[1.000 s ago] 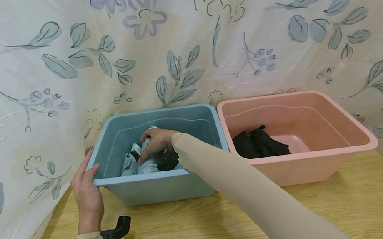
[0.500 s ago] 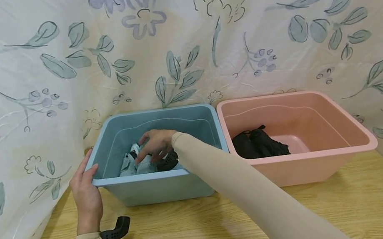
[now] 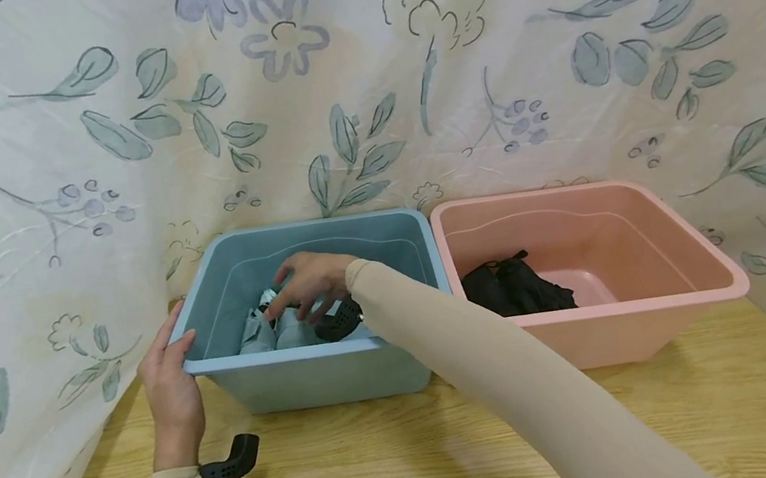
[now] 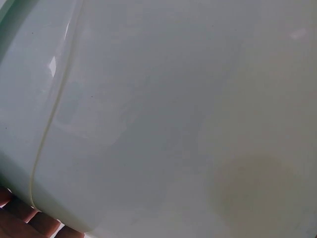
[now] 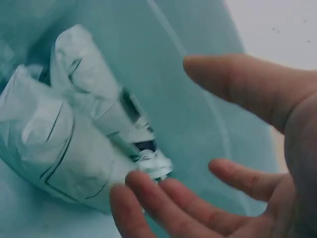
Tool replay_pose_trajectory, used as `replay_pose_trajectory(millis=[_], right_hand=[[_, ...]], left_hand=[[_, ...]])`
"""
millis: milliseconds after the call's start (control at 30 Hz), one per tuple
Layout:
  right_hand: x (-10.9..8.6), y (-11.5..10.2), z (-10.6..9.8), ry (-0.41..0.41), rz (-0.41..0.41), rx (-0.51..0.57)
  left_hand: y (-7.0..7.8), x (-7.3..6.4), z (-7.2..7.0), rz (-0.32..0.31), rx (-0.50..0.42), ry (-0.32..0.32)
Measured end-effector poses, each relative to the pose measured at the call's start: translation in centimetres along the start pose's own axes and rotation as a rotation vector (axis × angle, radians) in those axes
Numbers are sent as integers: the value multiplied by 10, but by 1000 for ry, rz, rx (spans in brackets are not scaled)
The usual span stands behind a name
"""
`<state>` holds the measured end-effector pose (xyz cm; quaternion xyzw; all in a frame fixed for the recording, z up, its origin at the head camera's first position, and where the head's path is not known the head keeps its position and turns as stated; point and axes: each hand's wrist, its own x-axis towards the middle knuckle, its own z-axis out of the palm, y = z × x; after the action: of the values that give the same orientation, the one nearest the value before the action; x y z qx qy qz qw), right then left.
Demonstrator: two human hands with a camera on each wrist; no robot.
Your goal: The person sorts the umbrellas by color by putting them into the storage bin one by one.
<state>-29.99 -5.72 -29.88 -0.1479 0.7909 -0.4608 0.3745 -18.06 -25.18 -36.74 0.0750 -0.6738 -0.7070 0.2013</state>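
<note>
Inside the blue plastic bin (image 3: 329, 349) lie two light blue fabric bundles (image 3: 295, 330), which look like folded umbrellas with dark straps. Above them hovers my right hand (image 3: 314, 282), its fingers spread apart. In the right wrist view the bundles (image 5: 74, 129) sit beyond the right hand's fingertips (image 5: 126, 203), with nothing in the grasp. At the bin's left rim, my left hand (image 3: 172, 384) holds on, thumb over the edge and fingers along the outer wall. The left wrist view shows the bin's pale wall (image 4: 163, 109) with a few fingertips (image 4: 44, 223) at its lower corner.
A pink bin (image 3: 619, 330) stands against the blue bin's right side, with black fabric bundles (image 3: 516, 288) at its left end. Both bins rest on a wood-grain table (image 3: 360, 463). Floral sheeting (image 3: 339, 69) rises behind and at the sides.
My right hand's fingers have come off the light blue bundles, spread, and lifted slightly. My left hand stays on the bin's rim.
</note>
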Motion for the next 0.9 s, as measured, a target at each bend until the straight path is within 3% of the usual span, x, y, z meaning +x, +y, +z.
replay_pose_trajectory(millis=[200, 433, 700, 900], right_hand=[[-26, -12, -9, 19, -55, -13], [-72, -14, -8, 32, -202, -20], [-126, 9, -12, 51, -349, 13], [-169, 39, -9, 159, -429, -6]], left_hand=[[0, 2, -3, -4, 7, 0], [0, 3, -8, -13, -9, 1], [0, 3, -10, -4, -27, 18], [-2, 2, -12, 3, 13, 34]])
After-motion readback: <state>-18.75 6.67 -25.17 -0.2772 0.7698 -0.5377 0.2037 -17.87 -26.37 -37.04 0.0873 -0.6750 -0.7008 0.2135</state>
